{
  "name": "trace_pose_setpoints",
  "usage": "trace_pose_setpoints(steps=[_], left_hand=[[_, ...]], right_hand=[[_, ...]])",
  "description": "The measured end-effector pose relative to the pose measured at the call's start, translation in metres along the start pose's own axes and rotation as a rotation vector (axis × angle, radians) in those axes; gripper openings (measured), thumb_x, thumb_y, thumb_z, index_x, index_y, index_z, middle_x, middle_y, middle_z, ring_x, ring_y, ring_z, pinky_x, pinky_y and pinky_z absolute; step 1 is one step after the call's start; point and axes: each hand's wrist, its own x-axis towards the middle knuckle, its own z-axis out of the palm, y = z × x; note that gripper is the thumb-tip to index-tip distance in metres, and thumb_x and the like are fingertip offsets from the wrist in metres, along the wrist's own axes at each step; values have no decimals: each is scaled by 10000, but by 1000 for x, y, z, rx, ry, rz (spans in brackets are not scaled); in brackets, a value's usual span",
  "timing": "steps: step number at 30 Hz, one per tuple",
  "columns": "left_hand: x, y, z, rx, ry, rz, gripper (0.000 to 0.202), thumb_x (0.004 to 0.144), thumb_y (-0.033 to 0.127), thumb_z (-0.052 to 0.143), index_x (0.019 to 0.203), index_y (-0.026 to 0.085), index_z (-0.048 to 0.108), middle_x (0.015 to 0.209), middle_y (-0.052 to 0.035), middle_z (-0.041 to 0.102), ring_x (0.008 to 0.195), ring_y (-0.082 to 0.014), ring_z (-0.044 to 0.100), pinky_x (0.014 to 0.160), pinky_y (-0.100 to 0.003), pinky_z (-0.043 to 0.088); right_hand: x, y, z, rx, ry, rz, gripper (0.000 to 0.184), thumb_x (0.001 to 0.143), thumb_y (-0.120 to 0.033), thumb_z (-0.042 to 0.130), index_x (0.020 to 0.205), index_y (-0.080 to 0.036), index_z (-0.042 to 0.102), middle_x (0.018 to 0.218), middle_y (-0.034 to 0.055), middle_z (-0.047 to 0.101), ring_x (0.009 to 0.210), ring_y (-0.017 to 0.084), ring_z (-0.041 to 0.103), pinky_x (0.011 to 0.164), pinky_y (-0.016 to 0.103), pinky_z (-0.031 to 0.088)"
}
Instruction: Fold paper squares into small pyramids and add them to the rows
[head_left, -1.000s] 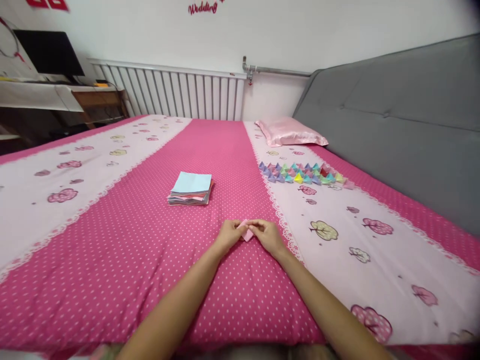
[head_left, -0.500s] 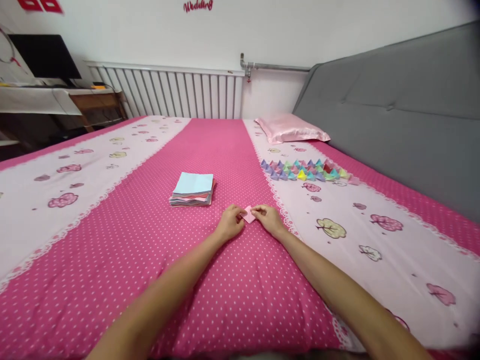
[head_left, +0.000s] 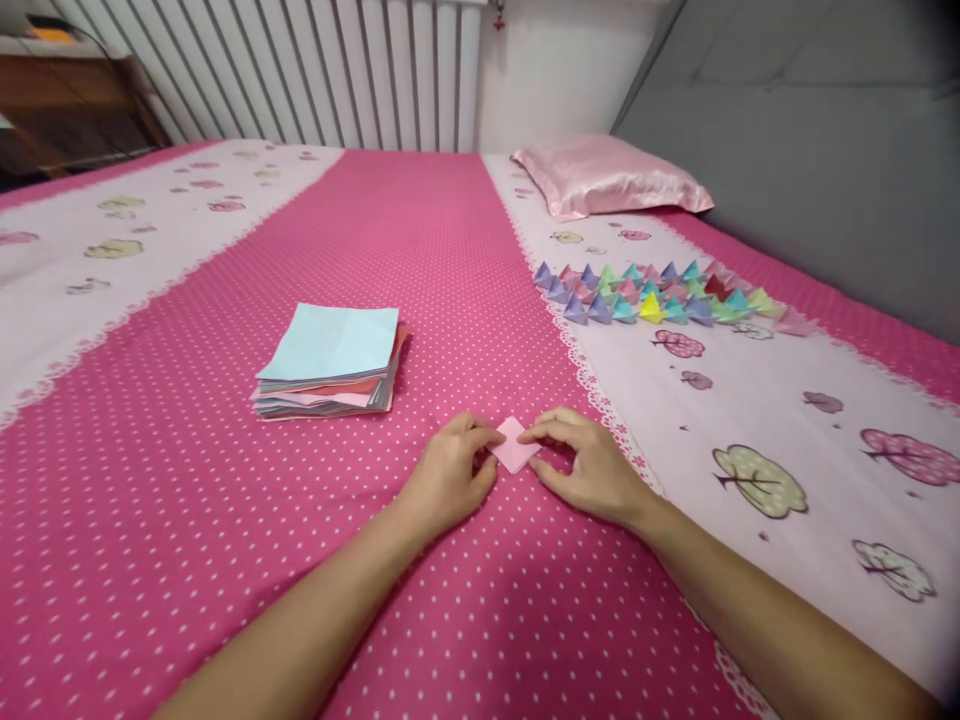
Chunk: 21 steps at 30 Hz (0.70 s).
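Observation:
A small folded square of pink origami paper (head_left: 513,452) lies on the dotted bedspread, turned so that one corner points at me. My left hand (head_left: 456,470) grips its left corner between thumb and fingers. On the opposite side, my right hand (head_left: 589,465) has its index finger on the paper and its thumb at the lower right edge. Left of my hands sits a stack of square paper sheets (head_left: 330,345), light blue on top. Rows of small folded paper boats (head_left: 651,308) in several colours stand to the right.
A pink satin pillow (head_left: 607,175) lies at the far right of the bed (head_left: 405,220). A grey padded headboard (head_left: 817,150) rises along the right side. Behind the bed is a white radiator (head_left: 337,75), with a wooden desk (head_left: 67,90) at the far left.
My view has tilted down and come closer, so the wall lettering and monitor are out of sight. Both hands still hold the pink paper, with the right thumb now lower and apart from the index finger.

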Motion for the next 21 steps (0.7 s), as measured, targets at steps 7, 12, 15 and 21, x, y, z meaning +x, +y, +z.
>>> trace_pose_setpoints(steps=[7,12,15,21], left_hand=[[1,1,0,-73,17,-97,198,756,153,515,876,141,671,800,-45,584,636,-107,523,623,-236,428],[3,2,-1,-53,29,-137,168,774,191,534,836,159,686,764,-40,592,655,-121,526,627,-242,417],[3,1,-1,-34,28,-123,176,791,198,521,837,165,688,757,-37,592,675,-125,529,642,-245,412],[2,0,-2,-61,-3,-102,197,768,142,515,874,176,677,802,-32,573,666,-109,527,630,-228,417]], right_hand=[[-2,1,1,-8,26,65,168,693,-206,606,842,-197,685,781,43,633,650,148,556,599,288,470],[-1,1,-1,27,0,112,113,692,-238,629,782,-203,689,764,36,653,635,144,571,599,287,481],[-1,1,-1,31,-10,125,120,691,-257,645,791,-213,696,783,38,652,647,148,571,601,290,479],[-1,0,2,16,-28,72,160,714,-224,608,849,-219,694,868,50,628,732,166,578,658,303,478]])
